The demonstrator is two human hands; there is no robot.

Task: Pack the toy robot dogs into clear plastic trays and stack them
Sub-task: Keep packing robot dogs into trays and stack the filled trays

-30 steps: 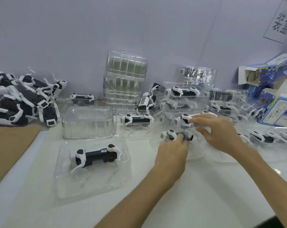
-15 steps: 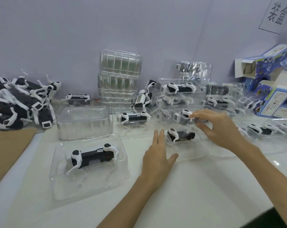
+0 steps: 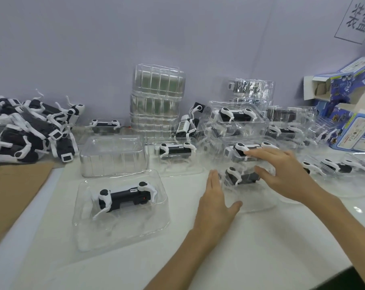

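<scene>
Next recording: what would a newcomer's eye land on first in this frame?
Both hands work at centre right: the left hand, fingers straight, stands beside a toy dog in clear plastic, and the right hand is spread over it. Then come the heap of loose dogs far left and the tall stack of empty clear trays against the back wall.

Two bare hands and forearms, seen from the wearer's own head

The left hand point(image 3: 215, 206) and right hand point(image 3: 282, 172) are uncovered; the left forearm point(image 3: 177, 258) and right forearm point(image 3: 345, 222) are bare as far as the view's edge; the fingers are slim; the right hand's fingertips are slightly blurred
</scene>
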